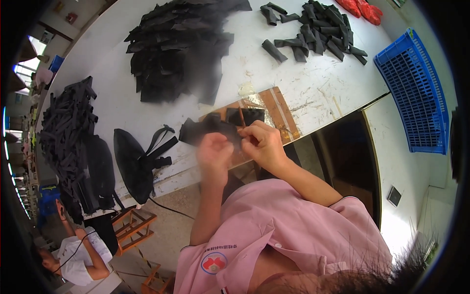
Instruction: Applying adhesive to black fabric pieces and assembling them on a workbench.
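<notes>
Work spot: near edge of the desk (313, 87), at a brown wooden board (284, 109). Black piece (203, 129) lies there, right under the hands, its left end past the board on the white top. A slim brown stick (241, 117) stands out beside the fingers; its lower end is hidden.

Right hand (264, 147): fingers bent inward, tips drawn together by the stick; cannot tell whether they grip it, the piece or nothing. Left hand (214, 151): motion-blurred, fingers curled in front of the piece; cannot tell if they hold it.

Progress, as judged: this piece looks partway, neither loose nor set aside. Far right part of the desk carries a heap of rolled black pieces (320, 30), a few lying apart from it; these may be finished ones, though that is inference. Toward the far edge, left of the heap, a broad stack of flat black pieces (166, 56) covers more surface. If that is the unworked stock, much remains; layers cannot be counted.

Left end of the desk: big tangle of black strips (68, 130), with a strapped black item (133, 164) just beside. Their part in the work is unclear.
</notes>
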The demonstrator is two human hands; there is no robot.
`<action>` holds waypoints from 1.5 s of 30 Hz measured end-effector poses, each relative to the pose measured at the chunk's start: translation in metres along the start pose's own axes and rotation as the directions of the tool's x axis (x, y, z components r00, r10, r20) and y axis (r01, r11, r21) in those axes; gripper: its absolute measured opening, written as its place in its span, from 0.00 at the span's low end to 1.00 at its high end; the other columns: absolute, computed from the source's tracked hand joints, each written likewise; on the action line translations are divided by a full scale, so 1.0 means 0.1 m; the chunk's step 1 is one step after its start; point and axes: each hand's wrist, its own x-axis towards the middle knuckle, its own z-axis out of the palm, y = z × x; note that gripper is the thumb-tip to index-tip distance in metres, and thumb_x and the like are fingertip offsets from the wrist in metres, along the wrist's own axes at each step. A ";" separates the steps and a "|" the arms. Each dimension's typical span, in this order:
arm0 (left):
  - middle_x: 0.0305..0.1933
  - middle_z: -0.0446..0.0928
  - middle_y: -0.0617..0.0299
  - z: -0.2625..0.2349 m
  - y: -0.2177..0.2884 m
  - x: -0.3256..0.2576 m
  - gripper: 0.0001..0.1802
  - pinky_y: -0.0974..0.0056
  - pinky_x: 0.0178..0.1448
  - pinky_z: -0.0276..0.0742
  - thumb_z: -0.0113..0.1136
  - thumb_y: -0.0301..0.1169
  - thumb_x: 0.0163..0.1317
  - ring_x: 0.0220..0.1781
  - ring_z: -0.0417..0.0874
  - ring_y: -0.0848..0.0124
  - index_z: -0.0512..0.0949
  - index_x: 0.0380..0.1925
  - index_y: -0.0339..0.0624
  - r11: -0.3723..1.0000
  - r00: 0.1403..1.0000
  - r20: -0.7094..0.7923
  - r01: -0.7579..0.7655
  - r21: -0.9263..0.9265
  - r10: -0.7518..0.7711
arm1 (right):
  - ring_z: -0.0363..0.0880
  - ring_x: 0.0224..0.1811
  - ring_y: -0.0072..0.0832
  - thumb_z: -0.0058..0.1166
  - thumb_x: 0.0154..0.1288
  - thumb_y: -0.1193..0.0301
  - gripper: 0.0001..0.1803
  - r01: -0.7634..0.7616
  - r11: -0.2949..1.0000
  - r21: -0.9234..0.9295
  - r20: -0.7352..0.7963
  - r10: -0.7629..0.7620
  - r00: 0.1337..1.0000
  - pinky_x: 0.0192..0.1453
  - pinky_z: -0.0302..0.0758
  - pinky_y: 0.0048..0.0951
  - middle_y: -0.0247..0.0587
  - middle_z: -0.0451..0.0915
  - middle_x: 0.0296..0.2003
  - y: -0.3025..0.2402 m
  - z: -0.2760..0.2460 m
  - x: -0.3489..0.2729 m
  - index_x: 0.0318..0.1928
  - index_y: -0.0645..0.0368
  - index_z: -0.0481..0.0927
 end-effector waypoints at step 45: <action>0.29 0.76 0.60 -0.03 -0.09 0.53 0.12 0.81 0.11 0.47 0.43 0.24 0.60 0.07 0.53 0.86 0.72 0.43 0.37 0.583 0.821 0.467 0.565 -0.583 -0.329 | 0.58 0.18 0.14 0.49 0.61 0.61 0.15 -0.630 0.581 0.516 0.618 0.256 0.743 0.20 0.55 0.16 0.27 0.65 0.17 0.36 -0.25 0.58 0.25 0.61 0.72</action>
